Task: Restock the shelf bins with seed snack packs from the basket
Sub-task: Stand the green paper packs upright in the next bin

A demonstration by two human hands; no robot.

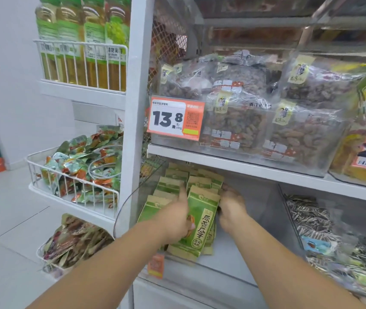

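Several green seed snack packs [173,186] stand in rows inside a clear shelf bin [124,208] on the lower shelf. My left hand [175,221] grips the front green pack [200,221], thumb pointing up along its left edge. My right hand [231,208] reaches in at the pack's right side, fingers curled behind the packs; what they hold is hidden. The basket named in the task is not in view.
The clear bin to the right holds striped seed packs [311,217]. Bins of bagged nuts [240,103] fill the shelf above, with an orange 13.8 price tag [175,118]. White wire baskets of snack sachets [79,168] and bottles [81,41] hang at left.
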